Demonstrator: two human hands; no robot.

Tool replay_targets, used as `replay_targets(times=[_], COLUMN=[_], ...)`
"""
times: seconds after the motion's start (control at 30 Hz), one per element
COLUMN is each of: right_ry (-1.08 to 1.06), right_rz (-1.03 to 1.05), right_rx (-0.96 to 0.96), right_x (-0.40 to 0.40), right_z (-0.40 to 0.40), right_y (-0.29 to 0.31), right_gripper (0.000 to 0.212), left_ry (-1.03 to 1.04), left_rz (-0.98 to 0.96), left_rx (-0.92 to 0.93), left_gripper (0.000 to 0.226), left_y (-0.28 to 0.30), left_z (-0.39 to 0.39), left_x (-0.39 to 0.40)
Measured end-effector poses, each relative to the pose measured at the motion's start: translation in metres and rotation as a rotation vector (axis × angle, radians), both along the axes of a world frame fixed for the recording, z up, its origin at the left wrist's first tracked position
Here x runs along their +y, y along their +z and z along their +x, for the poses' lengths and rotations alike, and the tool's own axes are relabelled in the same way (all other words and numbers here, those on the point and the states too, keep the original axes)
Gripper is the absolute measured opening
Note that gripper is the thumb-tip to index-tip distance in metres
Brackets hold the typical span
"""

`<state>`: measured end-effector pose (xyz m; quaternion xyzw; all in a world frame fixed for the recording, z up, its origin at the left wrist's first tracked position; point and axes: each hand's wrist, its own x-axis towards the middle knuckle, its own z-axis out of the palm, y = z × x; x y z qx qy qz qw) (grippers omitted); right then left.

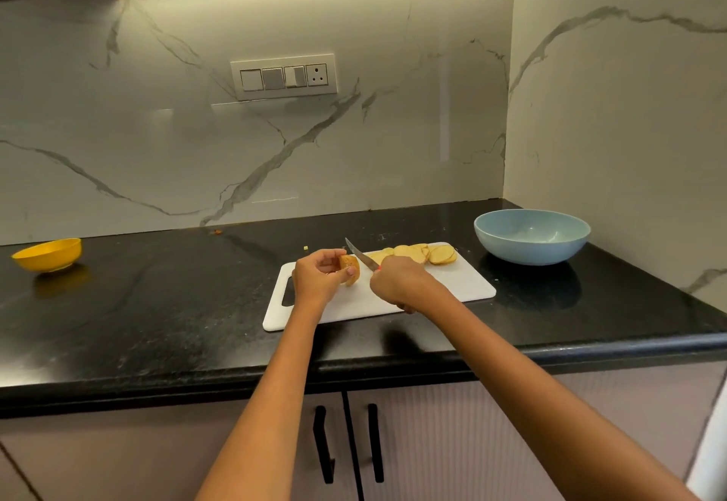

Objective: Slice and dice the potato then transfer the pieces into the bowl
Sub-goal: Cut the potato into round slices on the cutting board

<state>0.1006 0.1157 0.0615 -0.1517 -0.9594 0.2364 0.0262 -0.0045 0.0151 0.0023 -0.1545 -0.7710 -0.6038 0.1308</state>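
A white cutting board (452,284) lies on the black counter. My left hand (318,278) pinches the remaining end piece of the potato (350,267) upright on the board. My right hand (397,280) grips a knife (360,254) by its handle, the blade pointing up and away just right of the potato piece. Several potato slices (421,253) lie overlapped at the board's far edge. A light blue bowl (531,235) stands to the right of the board, with nothing visible in it.
A yellow bowl (49,254) sits at the far left of the counter (157,304). Marble walls close the back and the right side. A switch panel (283,76) is on the back wall. Cabinet doors with black handles (346,441) are below.
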Motion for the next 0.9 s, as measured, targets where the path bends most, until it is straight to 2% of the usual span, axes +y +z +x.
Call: replay_targets(times=[0.9], right_ry=[-0.001], right_rz=[0.055], right_rx=[0.024], right_x=[-0.0075], right_z=[-0.0011], right_y=[-0.0022], right_gripper=[0.032], left_ry=[-0.014], left_rz=[-0.008], left_rx=[0.016], left_gripper=[0.036], left_y=[-0.0007], left_z=[-0.0007], left_x=[0.0006])
